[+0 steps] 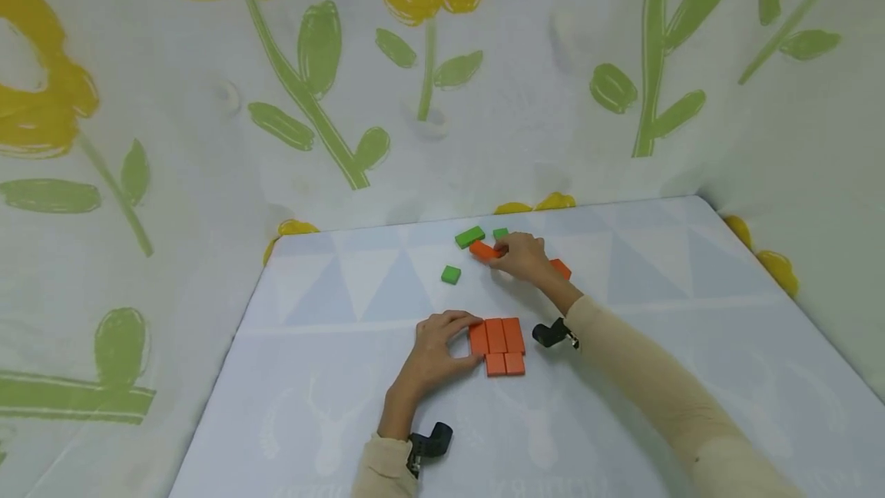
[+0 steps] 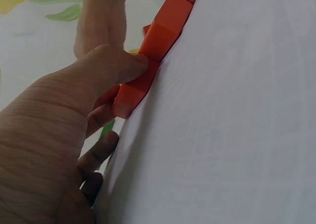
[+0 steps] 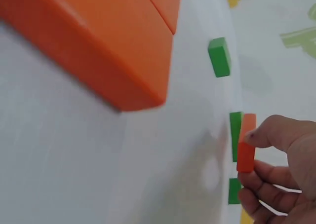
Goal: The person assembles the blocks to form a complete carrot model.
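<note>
Several orange rectangular blocks (image 1: 496, 336) lie side by side on the table, two shorter ones along the near edge of the group. My left hand (image 1: 434, 352) is at the group's left side, thumb and fingers round the leftmost orange block (image 2: 137, 88). Farther back, my right hand (image 1: 523, 257) pinches another orange block (image 1: 482, 250) between thumb and fingers. In the right wrist view this held block (image 3: 246, 147) is in front of a green block (image 3: 235, 135). Part of the left hand's grip is hidden behind its thumb in the left wrist view.
Near the table's back are a long green block (image 1: 470, 237), a small green one (image 1: 501, 234) and another green one (image 1: 451, 275). An orange block (image 1: 561, 269) lies partly behind the right wrist. Flower-patterned cloth (image 1: 525, 83) rises behind the pale table (image 1: 332, 383).
</note>
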`<state>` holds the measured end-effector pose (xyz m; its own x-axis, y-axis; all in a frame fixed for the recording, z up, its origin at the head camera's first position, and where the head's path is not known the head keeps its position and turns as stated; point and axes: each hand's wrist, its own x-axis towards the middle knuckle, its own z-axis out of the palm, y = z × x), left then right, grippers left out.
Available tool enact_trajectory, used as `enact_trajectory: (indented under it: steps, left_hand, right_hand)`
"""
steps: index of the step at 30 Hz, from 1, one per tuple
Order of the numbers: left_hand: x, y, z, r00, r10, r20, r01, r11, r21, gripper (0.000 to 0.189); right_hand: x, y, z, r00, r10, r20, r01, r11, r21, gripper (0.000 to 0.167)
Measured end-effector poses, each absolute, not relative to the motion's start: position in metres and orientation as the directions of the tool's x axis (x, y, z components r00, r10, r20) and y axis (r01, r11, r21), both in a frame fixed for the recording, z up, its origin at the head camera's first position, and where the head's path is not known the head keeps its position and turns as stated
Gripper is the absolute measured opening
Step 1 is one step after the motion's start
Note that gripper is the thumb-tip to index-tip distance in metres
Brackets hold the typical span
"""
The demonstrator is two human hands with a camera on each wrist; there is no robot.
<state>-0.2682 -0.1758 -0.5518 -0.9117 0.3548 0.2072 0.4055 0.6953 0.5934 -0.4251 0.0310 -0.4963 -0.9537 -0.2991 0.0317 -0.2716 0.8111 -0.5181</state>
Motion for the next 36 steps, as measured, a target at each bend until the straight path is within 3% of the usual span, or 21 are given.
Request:
enact_trajectory:
  steps: [14, 36]
  left_hand:
    - [-0.267, -0.177, -0.548, -0.918, 0.35, 0.186, 0.388, 0.702, 0.597, 0.051]
    - [-0.267, -0.176, -0.549, -0.907, 0.361, 0.218, 0.416, 0.684, 0.599, 0.05]
  right_hand:
    - [-0.353, 0.084, -0.465, -0.793, -0.523, 0.314, -0.607, 0.634, -0.478, 0.022]
    - [-0.264, 0.108, -0.484, -0.656, -0.636, 0.407, -0.755, 0.537, -0.377, 0.028]
